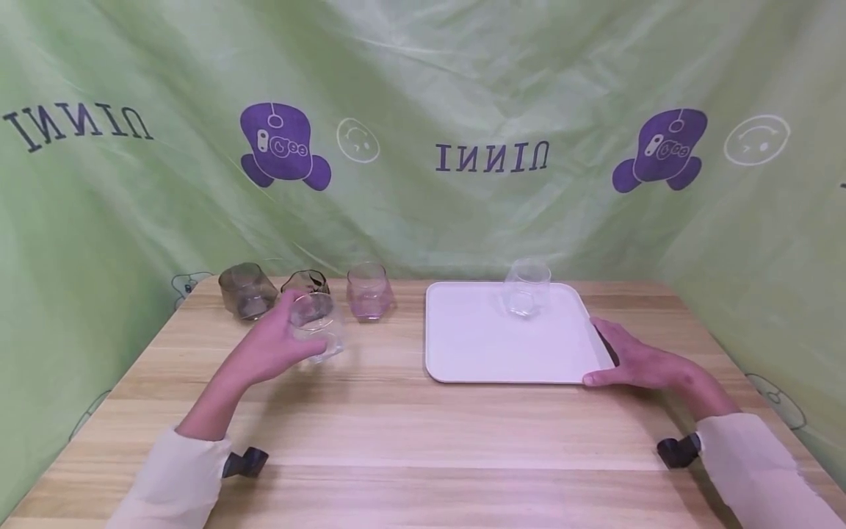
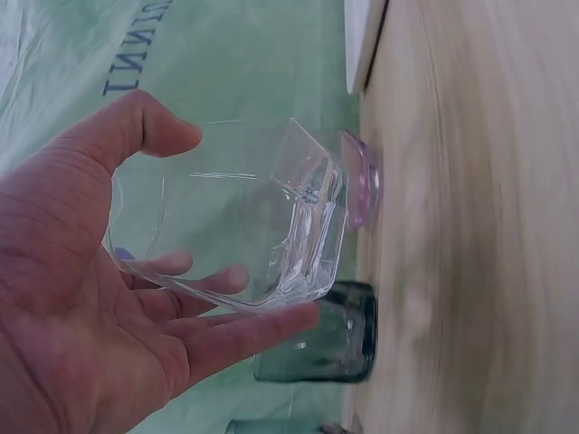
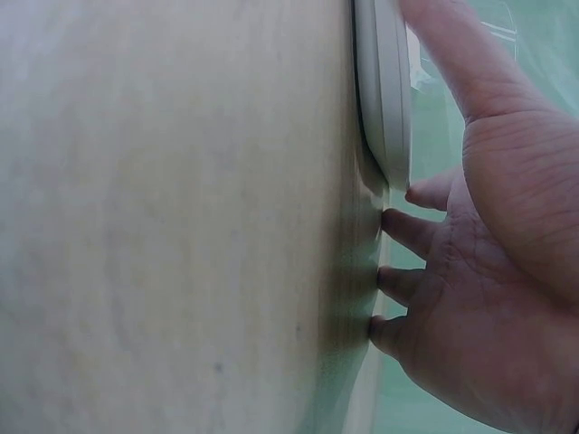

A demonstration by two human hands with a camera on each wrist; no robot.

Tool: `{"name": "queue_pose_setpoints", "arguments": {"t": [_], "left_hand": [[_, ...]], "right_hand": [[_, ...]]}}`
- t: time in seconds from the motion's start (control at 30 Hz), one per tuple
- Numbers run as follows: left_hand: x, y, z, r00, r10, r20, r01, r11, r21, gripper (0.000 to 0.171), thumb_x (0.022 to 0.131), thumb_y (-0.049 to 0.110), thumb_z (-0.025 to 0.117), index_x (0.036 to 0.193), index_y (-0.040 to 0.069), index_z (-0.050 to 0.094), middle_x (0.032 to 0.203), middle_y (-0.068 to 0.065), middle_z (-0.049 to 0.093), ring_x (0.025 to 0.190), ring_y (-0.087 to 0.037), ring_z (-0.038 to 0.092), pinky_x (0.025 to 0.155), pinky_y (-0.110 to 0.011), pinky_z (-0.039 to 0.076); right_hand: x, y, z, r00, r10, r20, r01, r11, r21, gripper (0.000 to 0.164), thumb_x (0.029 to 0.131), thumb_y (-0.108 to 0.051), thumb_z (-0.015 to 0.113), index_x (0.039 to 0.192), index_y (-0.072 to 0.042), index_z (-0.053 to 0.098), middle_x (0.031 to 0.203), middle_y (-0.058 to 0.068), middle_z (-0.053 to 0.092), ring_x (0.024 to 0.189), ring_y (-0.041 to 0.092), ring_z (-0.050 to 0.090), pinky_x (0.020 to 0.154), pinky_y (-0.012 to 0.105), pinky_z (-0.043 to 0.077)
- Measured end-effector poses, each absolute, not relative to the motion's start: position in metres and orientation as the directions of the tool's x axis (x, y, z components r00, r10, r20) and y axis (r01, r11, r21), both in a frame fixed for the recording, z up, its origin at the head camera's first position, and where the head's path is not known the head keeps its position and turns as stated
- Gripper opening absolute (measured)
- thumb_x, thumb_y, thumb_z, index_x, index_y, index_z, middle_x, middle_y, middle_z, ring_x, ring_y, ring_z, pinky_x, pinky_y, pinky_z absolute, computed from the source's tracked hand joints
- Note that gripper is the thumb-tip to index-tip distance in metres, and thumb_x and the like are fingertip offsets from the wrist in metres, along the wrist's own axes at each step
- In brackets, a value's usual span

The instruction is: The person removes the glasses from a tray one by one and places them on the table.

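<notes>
My left hand (image 1: 274, 342) holds a clear drinking glass (image 1: 332, 327) between thumb and fingers. In the left wrist view the glass (image 2: 226, 217) has an angular, faceted base and appears raised off the table. Behind it a dark grey glass (image 1: 311, 280) is partly hidden by hand and glass. My right hand (image 1: 637, 361) rests at the right side of a white tray (image 1: 482, 342), its thumb at the near corner. In the right wrist view several fingertips touch the wood beside the tray (image 3: 384, 99). Another clear glass (image 1: 527, 290) stands on the tray near its back edge.
To the left along the back stand a smoky brown glass (image 1: 246, 290) and a pale pink glass (image 1: 369, 294). The wooden table (image 1: 423, 441) ends against a green printed curtain (image 1: 423, 213) at the back and sides.
</notes>
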State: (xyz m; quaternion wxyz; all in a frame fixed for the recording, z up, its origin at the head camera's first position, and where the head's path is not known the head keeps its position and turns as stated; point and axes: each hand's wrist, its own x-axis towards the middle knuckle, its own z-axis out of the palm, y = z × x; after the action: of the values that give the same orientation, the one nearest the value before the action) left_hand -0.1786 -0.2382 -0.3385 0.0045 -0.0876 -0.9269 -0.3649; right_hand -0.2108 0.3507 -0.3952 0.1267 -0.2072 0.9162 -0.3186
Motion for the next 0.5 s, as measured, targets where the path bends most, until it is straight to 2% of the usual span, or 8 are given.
{"name": "queue_pose_setpoints", "arguments": {"t": [0.27,0.5], "left_hand": [[-0.176,-0.268,-0.345,-0.991,0.111,0.072,0.13,0.707,0.695,0.09,0.086,0.026,0.081,0.151,-0.006,0.027,0.141,-0.032,0.049,0.124,-0.051,0.053,0.093,-0.061,0.051],[-0.176,-0.285,-0.348,-0.996,0.051,0.069,0.084,0.724,0.685,0.094,0.088,0.028,0.08,0.153,-0.008,0.022,0.139,-0.039,0.046,0.119,-0.052,0.054,0.089,-0.06,0.052]], "right_hand": [[-0.21,0.35,-0.395,-0.878,-0.47,-0.089,-0.307,0.696,-0.649,0.117,0.084,-0.029,0.085,0.159,0.01,0.004,0.156,0.04,0.011,0.141,0.058,0.016,0.107,0.078,0.017],[-0.211,0.35,-0.394,-0.879,-0.467,-0.095,-0.304,0.702,-0.644,0.117,0.084,-0.03,0.085,0.159,0.008,0.004,0.157,0.039,0.011,0.142,0.058,0.015,0.108,0.079,0.017]]}}
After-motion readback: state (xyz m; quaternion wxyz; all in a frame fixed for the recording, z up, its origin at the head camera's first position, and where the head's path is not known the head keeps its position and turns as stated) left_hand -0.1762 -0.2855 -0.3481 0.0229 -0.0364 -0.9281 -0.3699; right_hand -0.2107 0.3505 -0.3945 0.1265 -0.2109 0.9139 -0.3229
